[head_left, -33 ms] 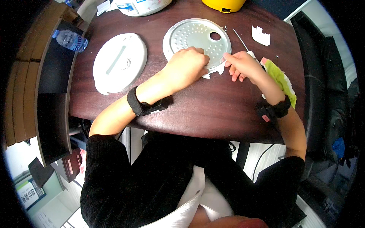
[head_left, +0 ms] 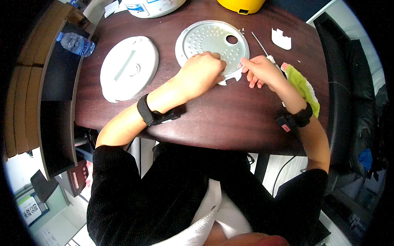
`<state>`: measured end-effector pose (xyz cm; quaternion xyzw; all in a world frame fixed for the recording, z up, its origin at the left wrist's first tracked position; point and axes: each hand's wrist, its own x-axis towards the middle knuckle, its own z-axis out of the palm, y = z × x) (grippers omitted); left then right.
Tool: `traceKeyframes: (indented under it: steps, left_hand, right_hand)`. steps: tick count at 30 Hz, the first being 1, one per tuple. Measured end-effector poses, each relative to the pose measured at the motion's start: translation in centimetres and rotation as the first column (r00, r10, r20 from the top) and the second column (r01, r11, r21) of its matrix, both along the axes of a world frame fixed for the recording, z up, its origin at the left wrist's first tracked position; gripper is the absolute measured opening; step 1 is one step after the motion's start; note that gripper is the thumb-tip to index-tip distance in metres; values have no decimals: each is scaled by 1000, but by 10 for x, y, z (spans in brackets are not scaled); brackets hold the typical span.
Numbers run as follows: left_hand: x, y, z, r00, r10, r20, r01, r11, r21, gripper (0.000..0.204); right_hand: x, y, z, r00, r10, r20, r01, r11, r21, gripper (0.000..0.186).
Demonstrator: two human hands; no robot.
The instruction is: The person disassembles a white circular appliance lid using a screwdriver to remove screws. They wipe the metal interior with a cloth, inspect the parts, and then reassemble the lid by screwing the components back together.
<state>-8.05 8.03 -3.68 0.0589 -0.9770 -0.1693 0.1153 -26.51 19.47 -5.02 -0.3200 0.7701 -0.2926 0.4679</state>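
A round grey metal plate point(head_left: 201, 39) with raised bumps, one hole and a pale rim lies at the middle of the table. My left hand point(head_left: 201, 69) is closed over its near edge, the fingertips mostly hidden under the knuckles. On the plate's right rim, my right hand point(head_left: 262, 71) pinches with thumb and forefinger; its other fingers curl loosely below. Jagged white plastic bits point(head_left: 237, 76) stick out from the near rim between my hands. Beside my right hand lies a screwdriver point(head_left: 260, 44) with a thin shaft, its handle partly covered by the hand.
To the left rests a white oval lid point(head_left: 129, 78). A broken white plastic piece point(head_left: 281, 39) and a green cloth point(head_left: 301, 84) are at the right. Along the far edge stand a white round appliance point(head_left: 154, 9) and a yellow container point(head_left: 242, 5). A water bottle point(head_left: 77, 44) lies beyond the left edge.
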Motion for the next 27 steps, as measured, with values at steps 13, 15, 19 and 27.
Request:
traceKeyframes:
  steps: [13, 15, 19, 27]
  left_hand:
    - [-2, -4, 0, 998, -36, 44, 41, 994, -106, 12]
    - [-2, -5, 0, 998, -39, 50, 44, 993, -105, 13]
    - [-1, -5, 0, 999, -37, 32, 40, 993, -110, 15]
    - [-1, -4, 2, 997, -47, 66, 56, 987, -151, 14]
  right_hand:
    - [-3, 2, -6, 991, 128, 32, -128, 992, -12, 41]
    - [-5, 2, -10, 992, 127, 27, -126, 992, -21, 44]
    - [-7, 0, -11, 989, 142, 27, -142, 990, -8, 46]
    - [-6, 1, -10, 990, 134, 48, -133, 991, -17, 46]
